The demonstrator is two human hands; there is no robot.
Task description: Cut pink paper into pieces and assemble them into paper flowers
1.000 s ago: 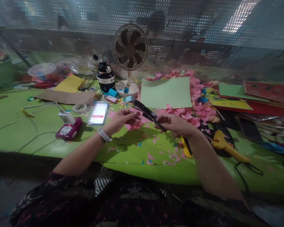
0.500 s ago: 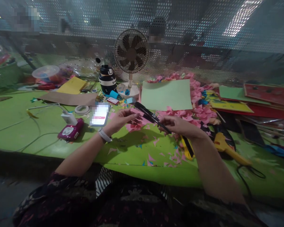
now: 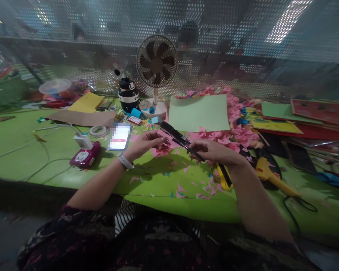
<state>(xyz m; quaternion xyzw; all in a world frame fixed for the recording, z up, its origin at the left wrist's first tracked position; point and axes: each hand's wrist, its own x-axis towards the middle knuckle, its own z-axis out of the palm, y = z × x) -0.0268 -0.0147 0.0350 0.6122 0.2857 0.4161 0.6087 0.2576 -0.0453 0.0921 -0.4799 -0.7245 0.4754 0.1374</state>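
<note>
Right hand [image 3: 213, 151]: you're gripping the stapler [image 3: 173, 133]!
Left hand [image 3: 144, 144]: curled, left of the stapler, can't tell its hold.

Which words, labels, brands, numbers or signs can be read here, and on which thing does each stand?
"EN", perhaps part of a longer word: white band of the black bottle.
Too small or blurred to read: the marks on the black stapler, the red-and-white box, the purple socket box and the phone screen.
</note>
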